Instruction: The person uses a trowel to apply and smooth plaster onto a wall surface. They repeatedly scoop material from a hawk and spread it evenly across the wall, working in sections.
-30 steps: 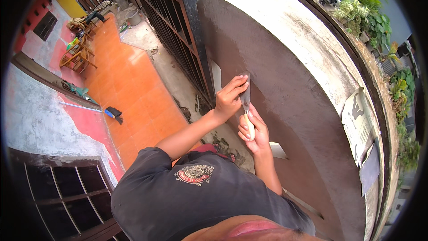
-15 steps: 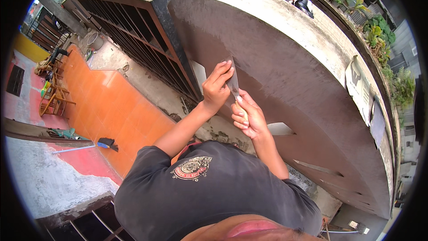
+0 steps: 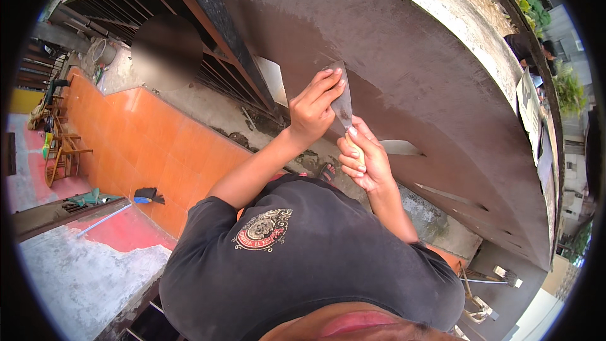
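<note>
Wall (image 3: 410, 88) first: brown face curves across upper rt, pale strip along its top edge. Vs ~0.5 s ago, view has swung: wall sits higher in frame, more of its lower stretch showing.

Orange tiled floor (image 3: 139, 139) on L, its R edge running along a strip of bare concrete. Barred gate (image 3: 230, 57) meets wall's near-L end; pale gap in wall just beside the corner.

Wooden chair (image 3: 62, 151) at floor's house-side edge. Broom (image 3: 149, 196) nearer, same edge, bristles over tile, handle running back over pink wall base. Paper sheet (image 3: 529, 113) hangs off wall's top edge, far R; now seen more edge-on than 0.5 s ago.

R hand (image 3: 369, 158): wrapped tight round scraper handle. L hand (image 3: 310, 110): fingers tgthr, nearly straight, laid on blade's L side; thumb hidden, so can't tell if it's pinching.

Scraper (image 3: 344, 102): btwn the two hands, in front of wall face, blade up, handle down. Dark smudges nr blade base. Can't tell if tip touches wall.

Net: hold looks approx same as 0.5 s ago, blade face a bit more exposed. My read for the work: gaze shift, not a regrip; both hands still tied up w/ scraper.
</note>
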Motion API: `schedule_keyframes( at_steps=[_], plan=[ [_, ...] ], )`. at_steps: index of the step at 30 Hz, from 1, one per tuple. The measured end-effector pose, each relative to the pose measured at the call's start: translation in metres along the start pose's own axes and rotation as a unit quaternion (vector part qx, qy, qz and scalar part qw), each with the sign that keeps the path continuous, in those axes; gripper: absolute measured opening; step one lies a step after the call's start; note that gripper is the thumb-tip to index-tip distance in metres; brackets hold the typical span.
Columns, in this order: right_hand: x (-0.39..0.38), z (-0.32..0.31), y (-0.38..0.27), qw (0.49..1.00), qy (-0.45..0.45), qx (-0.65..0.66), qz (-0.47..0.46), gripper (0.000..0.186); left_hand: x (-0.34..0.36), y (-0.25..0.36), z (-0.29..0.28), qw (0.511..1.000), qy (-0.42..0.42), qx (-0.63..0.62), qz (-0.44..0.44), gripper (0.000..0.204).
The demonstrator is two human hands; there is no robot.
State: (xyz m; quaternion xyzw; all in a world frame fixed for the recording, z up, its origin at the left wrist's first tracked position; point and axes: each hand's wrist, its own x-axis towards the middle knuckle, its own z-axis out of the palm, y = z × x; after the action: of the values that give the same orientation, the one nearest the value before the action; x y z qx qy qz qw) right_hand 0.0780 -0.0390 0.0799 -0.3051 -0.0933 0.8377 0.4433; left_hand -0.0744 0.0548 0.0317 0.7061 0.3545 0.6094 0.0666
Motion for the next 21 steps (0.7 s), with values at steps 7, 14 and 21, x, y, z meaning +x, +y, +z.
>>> schedule_keyframes(
  at_steps=[7, 14, 21],
  plan=[
    [-0.007, -0.008, 0.004, 1.0, -0.015, 0.007, -0.002, 0.027, -0.01, 0.003, 0.008, 1.0, 0.023, 0.007, -0.017, 0.04],
    [0.003, 0.004, -0.009, 0.998, -0.06, -0.004, -0.001, 0.028, 0.011, 0.001, 0.007, 0.996, 0.076, 0.027, -0.028, 0.036],
    [-0.014, -0.01, 0.0, 0.995, -0.044, 0.077, 0.046, 0.024, -0.002, 0.01, 0.004, 1.0, -0.001, 0.021, 0.01, 0.035]
  ],
)
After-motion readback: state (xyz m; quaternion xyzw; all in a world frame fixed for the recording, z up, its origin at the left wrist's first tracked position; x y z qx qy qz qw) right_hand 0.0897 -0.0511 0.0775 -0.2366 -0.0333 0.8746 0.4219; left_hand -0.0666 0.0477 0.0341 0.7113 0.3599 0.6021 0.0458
